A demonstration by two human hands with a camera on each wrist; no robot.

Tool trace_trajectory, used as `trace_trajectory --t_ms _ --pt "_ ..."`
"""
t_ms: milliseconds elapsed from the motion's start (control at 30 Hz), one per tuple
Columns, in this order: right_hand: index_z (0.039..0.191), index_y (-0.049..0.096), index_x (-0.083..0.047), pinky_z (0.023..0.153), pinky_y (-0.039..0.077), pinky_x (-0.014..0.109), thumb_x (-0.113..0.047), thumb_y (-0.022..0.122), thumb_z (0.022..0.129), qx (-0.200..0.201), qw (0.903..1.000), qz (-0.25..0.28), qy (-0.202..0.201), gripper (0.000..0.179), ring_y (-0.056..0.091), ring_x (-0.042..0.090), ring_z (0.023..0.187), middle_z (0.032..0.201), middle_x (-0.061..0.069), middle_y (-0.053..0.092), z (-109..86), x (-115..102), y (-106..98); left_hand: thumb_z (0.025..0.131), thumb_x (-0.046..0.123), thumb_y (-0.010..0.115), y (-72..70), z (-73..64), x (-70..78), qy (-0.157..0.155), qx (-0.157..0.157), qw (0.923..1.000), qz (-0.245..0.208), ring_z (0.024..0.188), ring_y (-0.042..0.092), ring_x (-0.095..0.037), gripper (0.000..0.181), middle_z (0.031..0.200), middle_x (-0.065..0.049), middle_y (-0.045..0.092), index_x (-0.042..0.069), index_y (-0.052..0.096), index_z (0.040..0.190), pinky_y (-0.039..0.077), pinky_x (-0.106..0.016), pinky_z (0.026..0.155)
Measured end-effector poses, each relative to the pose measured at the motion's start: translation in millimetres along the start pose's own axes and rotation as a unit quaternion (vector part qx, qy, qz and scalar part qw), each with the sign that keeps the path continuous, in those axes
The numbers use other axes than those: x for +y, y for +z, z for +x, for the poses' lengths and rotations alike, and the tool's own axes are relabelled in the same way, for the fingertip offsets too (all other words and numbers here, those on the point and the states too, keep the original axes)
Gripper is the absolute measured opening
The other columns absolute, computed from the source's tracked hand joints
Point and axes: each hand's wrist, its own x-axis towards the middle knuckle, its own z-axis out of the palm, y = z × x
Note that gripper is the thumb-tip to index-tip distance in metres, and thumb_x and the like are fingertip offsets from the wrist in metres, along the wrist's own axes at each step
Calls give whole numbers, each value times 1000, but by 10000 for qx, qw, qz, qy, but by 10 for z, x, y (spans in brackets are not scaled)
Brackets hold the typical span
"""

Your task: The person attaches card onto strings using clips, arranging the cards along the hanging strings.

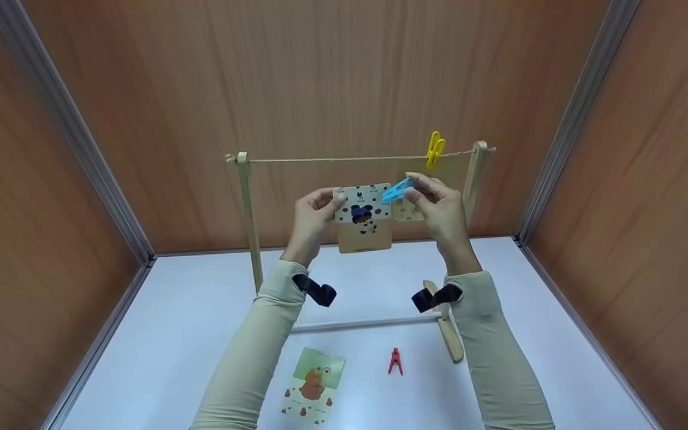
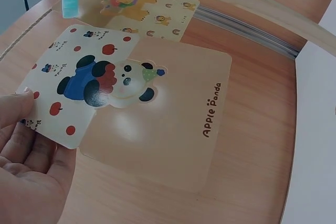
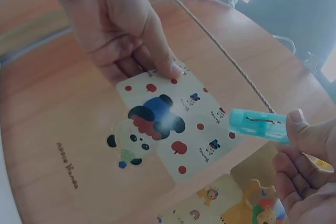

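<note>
My left hand [image 1: 313, 218] pinches the corner of a panda card [image 1: 365, 239], thumb on its printed face. The card is pale with red dots at the top and tan below, lettered "Apple Panda" in the left wrist view. My right hand [image 1: 442, 209] pinches a light blue clothespin [image 1: 396, 190] by its handle end. The clothespin's tip overlaps the card's upper right corner in the head view. A twine line [image 1: 332, 159] runs behind and above both hands. Partly hidden behind the right hand is a lion card [image 1: 407, 210], below a yellow clothespin [image 1: 435, 149] clipped on the line.
Wooden posts [image 1: 247, 221] hold the line at both ends, with a pale crossbar [image 1: 368, 323] and a wooden foot [image 1: 450, 340] low down. On the white table lie a bear card [image 1: 313, 385] and a red clothespin [image 1: 395, 362]. Wood-grain panels [image 1: 344, 77] enclose the back and sides.
</note>
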Motion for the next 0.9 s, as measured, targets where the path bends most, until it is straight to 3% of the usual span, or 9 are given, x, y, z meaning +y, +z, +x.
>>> trace_trajectory --t_ms 333,700,900 --pt "123 65 -7 81 49 14 -15 65 89 263 9996 34 -111 34 59 12 97 115 9 63 85 -114 84 93 16 64 12 64 109 179 -106 9997 94 97 63 -15 21 104 -7 69 4 66 111 49 -29 90" --pt "120 67 -8 88 51 20 -14 64 89 515 9983 110 -265 32 62 12 102 115 8 66 151 -217 158 93 18 64 11 109 200 291 -32 9991 318 100 61 -15 24 106 -6 68 4 66 113 47 -32 96" --pt "117 68 -4 91 51 22 -11 64 89 641 9966 190 -479 29 61 16 105 117 11 65 190 -235 184 92 17 65 41 131 239 311 3 9994 118 100 62 -13 24 105 -5 69 2 66 111 48 -30 95"
